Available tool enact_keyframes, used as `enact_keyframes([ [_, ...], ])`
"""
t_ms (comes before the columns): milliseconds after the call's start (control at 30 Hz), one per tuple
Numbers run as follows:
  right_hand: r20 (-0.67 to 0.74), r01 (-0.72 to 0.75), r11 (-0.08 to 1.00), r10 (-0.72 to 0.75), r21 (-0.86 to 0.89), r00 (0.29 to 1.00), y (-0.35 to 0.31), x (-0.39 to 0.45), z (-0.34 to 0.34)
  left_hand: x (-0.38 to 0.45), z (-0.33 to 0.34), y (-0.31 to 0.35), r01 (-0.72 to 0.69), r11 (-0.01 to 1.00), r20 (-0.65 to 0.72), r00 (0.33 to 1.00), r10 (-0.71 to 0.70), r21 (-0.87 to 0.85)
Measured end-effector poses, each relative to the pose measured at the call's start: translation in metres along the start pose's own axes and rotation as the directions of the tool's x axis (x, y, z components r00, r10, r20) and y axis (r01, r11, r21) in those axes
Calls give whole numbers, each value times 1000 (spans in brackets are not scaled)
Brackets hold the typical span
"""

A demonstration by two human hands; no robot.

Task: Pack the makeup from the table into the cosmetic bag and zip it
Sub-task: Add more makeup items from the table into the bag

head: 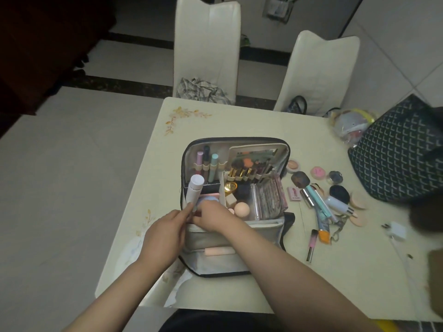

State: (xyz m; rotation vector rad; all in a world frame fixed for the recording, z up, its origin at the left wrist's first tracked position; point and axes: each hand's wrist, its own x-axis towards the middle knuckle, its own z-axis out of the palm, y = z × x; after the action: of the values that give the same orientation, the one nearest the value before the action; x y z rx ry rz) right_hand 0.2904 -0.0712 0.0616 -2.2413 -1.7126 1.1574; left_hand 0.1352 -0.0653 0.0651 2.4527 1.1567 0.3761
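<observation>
The cosmetic bag (230, 240) stands open on the table (275, 125), lid raised at the far side, compartments already partly filled. The left hand (165, 236) rests at the bag's near-left edge, its fingers extended toward the base of a white bottle (194, 190) that stands tilted in the left compartment; whether the fingertips pinch the bottle or only steady it cannot be told. The right hand (213, 218) reaches into the same compartment with fingers curled downward beside a pale blue round item (208, 200); what it holds, if anything, is hidden. Loose makeup (321, 200) remains on the table just right of the bag: compacts, tubes, a brush and flat puffs. The bag appears soft-walled and is likely to sag under pressure, so it should be steadied by its rim. The bottle appears rigid, light and smooth; a grip round the mid-body is advised. Compacts are probably fragile and should be lifted by the edges. The zip is not yet closed.
</observation>
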Motion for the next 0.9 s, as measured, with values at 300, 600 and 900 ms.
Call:
enact_keyframes([
  [300, -344, 195, 899, -53, 392, 938, 26, -53, -19, 9, -3, 16, -4, 971, -13, 1000, 7, 239],
  [600, -658, 91, 770, 470, 631, 588, 162, -115, -50, 21, 27, 89, -288, 951, 112, 954, 276, 112],
  [900, -550, -279, 688, 713, 671, 436, 289, -107, -60, 47, 74, 163, -182, 944, 437, 898, 46, 275],
])
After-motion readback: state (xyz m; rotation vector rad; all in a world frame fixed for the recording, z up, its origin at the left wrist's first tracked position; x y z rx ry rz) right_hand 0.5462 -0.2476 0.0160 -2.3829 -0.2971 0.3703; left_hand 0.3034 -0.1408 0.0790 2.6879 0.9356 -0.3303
